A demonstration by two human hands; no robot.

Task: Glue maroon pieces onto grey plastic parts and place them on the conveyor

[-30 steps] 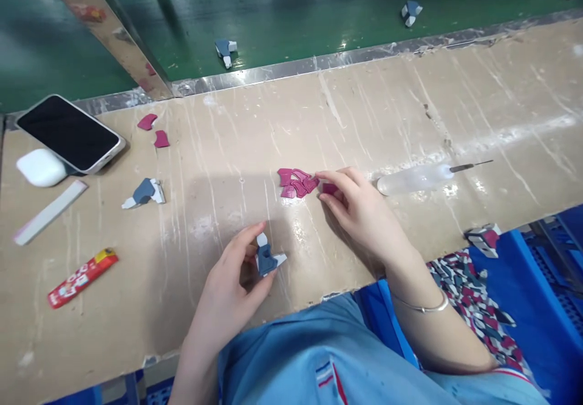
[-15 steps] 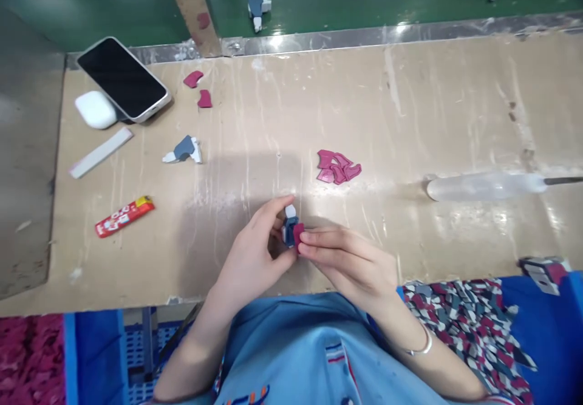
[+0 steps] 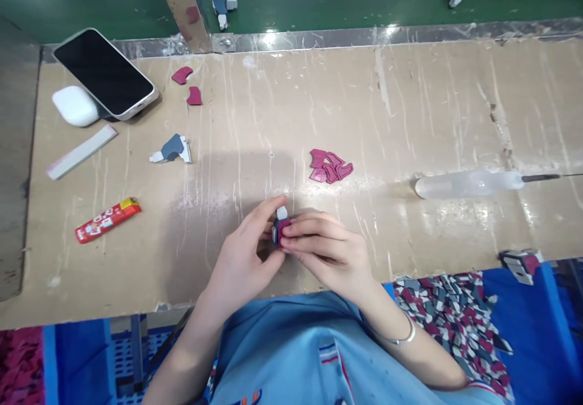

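Between my hands, over the front of the bench, is a small dark-blue and white plastic part. My left hand grips it from the left with thumb and fingers. My right hand pinches a magenta plastic piece that lies against the part's right face; the fingertips hide some of it. Beyond my hands rests a small pile of magenta pieces. A similar blue-grey and white part lies to the left, with two loose magenta pieces behind it.
A phone, a white case, a pale strip and a red packet lie at left. To the right is a clear bottle with a thin needle tip. A blue bin of mixed parts stands below the front edge.
The magenta piece has moved from the part's edge onto its face, with my right fingers pressed against it. The whole view has shifted slightly, so bench items appear further left.
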